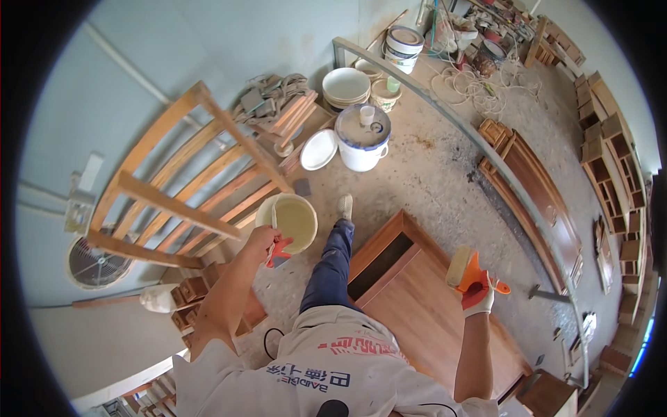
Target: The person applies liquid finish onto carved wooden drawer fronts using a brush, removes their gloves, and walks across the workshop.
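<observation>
My left hand [264, 240] is closed at the near-left rim of a pale bucket [312, 236], which shows a yellowish inside. A light strip, perhaps the bucket's handle, rises beside the fingers. Something red [280, 250], possibly part of a glove, shows at that hand. My right hand [478, 295], in a white glove with a red palm, grips a wide paintbrush [460, 270] by its orange handle, the pale bristles pointing left. Between my arms and to the right lies a brown wooden cabinet [434, 299] with a dark slot near its far end; the brush is above its right side.
A slatted wooden frame [167, 160] leans at the left. Ahead stand a lidded white bucket [361, 153] with a small cup on top, a round white lid [319, 150] and more buckets [346, 85]. A metal rail [479, 139] crosses the right, beside wooden panels [542, 187] and shelves [615, 149].
</observation>
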A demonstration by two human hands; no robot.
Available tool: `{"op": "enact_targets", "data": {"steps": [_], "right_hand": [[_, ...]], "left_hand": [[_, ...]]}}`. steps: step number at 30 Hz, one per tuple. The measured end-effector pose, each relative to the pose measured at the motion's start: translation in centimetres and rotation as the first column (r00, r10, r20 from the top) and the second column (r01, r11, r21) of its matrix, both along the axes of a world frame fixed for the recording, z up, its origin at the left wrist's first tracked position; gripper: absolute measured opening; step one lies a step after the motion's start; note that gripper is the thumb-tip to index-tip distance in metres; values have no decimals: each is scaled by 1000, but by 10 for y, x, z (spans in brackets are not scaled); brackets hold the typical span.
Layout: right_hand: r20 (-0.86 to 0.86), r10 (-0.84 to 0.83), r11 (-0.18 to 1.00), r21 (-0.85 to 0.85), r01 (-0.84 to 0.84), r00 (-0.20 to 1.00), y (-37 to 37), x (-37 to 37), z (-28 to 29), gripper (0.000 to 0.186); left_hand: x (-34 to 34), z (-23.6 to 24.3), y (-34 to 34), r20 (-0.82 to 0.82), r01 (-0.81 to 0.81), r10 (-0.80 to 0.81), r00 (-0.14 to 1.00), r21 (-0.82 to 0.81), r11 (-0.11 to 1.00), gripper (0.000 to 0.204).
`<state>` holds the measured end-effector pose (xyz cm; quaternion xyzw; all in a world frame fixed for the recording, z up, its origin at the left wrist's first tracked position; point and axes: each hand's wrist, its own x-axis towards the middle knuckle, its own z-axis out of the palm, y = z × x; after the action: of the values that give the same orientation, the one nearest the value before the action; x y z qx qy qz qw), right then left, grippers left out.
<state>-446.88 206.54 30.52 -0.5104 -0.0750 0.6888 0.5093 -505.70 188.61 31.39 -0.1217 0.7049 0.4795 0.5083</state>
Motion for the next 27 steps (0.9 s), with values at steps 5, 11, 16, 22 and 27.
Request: {"op": "enact_targets", "data": {"steps": [5,11,16,22,27], "right_hand": [[111,77,987,134,-91,991,179,-123,2,21],[402,413,905,-86,-416,817,385,-272,-29,23],[372,439,895,-100,-435,818,501,-369,-28,25],[394,438,888,-51,-456,808,636,-397,-1,25],[395,362,904,72,-422,844,801,-474,-32,18]], "left_hand": [[-50,-153,111,100,-51,55,994,-45,998,10],[-91,-288,191,235,-87,152,960,-266,960,15],[-97,-352,193,269,-110,194,943,-297,949,24],[-82,-315,231,354,-175,264,897,-263,949,25],[-70,-236,260,387,-288,431,815,-376,881,16]]}}
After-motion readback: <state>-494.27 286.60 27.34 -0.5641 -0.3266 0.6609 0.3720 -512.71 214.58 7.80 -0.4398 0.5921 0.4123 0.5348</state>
